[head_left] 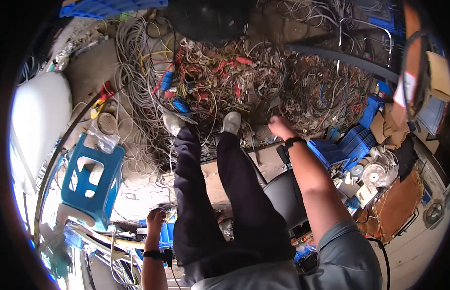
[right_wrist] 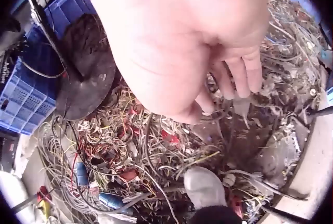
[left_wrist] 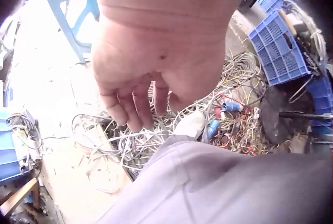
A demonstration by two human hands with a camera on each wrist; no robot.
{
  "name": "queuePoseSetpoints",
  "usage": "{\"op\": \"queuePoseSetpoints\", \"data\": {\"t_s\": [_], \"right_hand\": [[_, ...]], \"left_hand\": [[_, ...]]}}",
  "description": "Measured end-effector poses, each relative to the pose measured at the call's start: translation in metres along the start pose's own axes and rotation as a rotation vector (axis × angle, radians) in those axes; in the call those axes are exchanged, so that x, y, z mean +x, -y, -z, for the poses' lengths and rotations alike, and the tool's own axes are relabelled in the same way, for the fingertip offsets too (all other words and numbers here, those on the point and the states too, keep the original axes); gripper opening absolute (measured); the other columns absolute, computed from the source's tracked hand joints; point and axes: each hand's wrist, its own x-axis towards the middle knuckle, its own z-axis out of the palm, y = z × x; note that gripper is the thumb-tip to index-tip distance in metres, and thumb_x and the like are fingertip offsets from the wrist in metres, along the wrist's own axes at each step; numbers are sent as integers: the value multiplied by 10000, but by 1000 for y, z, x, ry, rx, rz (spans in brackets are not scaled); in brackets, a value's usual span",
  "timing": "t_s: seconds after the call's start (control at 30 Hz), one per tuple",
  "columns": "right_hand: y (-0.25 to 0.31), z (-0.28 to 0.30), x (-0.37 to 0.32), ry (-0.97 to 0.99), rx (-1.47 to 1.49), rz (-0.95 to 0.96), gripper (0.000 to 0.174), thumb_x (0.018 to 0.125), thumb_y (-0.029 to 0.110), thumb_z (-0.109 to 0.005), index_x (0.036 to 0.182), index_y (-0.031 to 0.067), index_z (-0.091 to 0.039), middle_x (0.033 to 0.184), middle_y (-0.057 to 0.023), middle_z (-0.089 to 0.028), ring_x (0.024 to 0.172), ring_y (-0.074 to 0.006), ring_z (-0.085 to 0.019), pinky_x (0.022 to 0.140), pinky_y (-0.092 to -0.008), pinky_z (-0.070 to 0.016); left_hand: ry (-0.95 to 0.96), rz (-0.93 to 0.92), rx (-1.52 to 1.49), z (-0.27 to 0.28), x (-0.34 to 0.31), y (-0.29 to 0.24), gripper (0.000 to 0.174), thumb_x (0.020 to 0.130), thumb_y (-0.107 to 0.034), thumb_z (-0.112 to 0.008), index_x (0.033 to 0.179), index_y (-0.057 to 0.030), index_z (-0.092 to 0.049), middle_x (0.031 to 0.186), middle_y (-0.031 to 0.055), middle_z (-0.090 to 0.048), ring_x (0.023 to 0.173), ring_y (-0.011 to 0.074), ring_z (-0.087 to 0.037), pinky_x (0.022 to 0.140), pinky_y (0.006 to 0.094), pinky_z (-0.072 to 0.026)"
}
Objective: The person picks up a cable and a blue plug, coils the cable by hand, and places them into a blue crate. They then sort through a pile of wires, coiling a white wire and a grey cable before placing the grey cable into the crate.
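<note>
1. My right hand [right_wrist: 197,47] is reaching into the wire pile [head_left: 225,72] just past my shoes [head_left: 231,122], fingers pinching a grey wire [right_wrist: 240,107] at the pile's near right edge.
2. My left hand [left_wrist: 143,78] is hanging relaxed beside my leg [left_wrist: 218,182], holding nothing.
3. Progress-wise I'm guessing barely started: nearly the whole tangle is lying unsorted.

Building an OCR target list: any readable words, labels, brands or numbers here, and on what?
None legible.
White lettering on black item at right wrist view's left edge: too blurred to read.
Blue crates, blue stool, wire pinched by right hand: no print visible.
</note>
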Motion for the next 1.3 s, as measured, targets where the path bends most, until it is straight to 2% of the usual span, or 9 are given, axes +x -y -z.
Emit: {"op": "queuePoseSetpoints", "data": {"t_s": [0.07,0.27,0.43,0.47,0.6,0.83,0.93,1.0,1.3], "right_hand": [[32,5,35,-131,55,-45,360,795,287,-592,1094,93,-642,1067,-197,-647,1007,-382,-610,855,-457,-497],[39,-14,205,-228,255,-110,551,774,323,-632,1308,230,-535,1286,-211,-544,1189,-370,-512,987,-425,-419],[29,-32,277,-132,557,-62,413,763,101,-572,1170,51,-623,1082,-159,-672,996,-274,-626,864,-363,-471],[1,-58,310,-114,631,231,348,761,74,-562,1096,22,-640,1049,-140,-679,967,-225,-621,842,-354,-467],[25,-40,258,-153,619,82,304,723,58,-617,1017,-18,-643,989,-105,-682,873,-187,-613,772,-330,-469],[51,2,118,-393,1636,-206,288,857,138,-673,1070,48,-502,847,-11,-563,702,-82,-496,558,-241,-403],[34,10,40,-463,1208,-43,213,959,243,-568,880,60,-642,717,62,-479,658,-43,-391,570,-207,-317],[8,33,-24,-270,1439,26,205,986,237,-526,873,90,-614,717,70,-481,636,-42,-400,578,-207,-320],[17,157,-227,-436,1519,54,239,997,236,-485,860,47,-538,778,-17,-518,636,-104,-437,563,-239,-339]], "left_hand": [[-13,-24,57,1,22,34,251,896,-182,-554,1098,-43,-613,873,54,-675,730,126,-629,639,239,-471],[-30,119,57,-25,58,63,279,888,-223,-566,1102,-48,-601,917,77,-667,798,171,-651,661,276,-483],[-85,143,9,-20,68,79,238,906,-153,-536,1117,-60,-597,868,59,-664,724,143,-639,595,239,-464],[-67,123,-43,-14,67,81,237,906,-165,-547,1115,-62,-591,879,54,-661,733,140,-635,596,235,-456],[-134,103,79,-27,53,33,239,895,-184,-545,1095,-63,-592,880,59,-655,725,137,-626,613,247,-456],[-86,-104,111,-41,88,-12,240,900,-153,-537,1099,-36,-601,909,67,-660,788,147,-640,634,270,-498],[-3,-255,100,-94,84,-68,210,883,-150,-584,1047,-23,-619,914,67,-661,803,144,-628,669,264,-487],[107,-368,129,-134,79,-104,168,883,-85,-572,1017,1,-625,913,54,-647,817,132,-601,729,267,-469],[396,-582,343,-260,78,-166,228,913,-121,-585,1115,-24,-630,961,56,-684,877,109,-630,791,251,-492]]}}
